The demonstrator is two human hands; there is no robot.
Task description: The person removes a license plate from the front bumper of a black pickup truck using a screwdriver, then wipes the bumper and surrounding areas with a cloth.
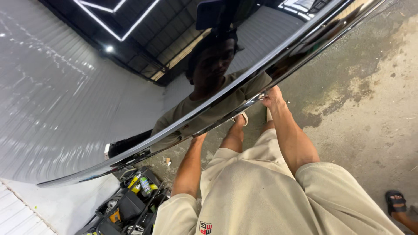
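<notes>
Both hands were on the lower edge of the glossy black car panel [87,109]. Right hand [273,97] gripped the chrome-lined rim, fingers curled under it. Left hand [199,139] reached up to the same edge, mostly hidden by the panel, so grip couldn't be told. Open tool case [130,204] with spray bottles [140,183] sat on the concrete floor [370,109] below the panel's left end.
</notes>
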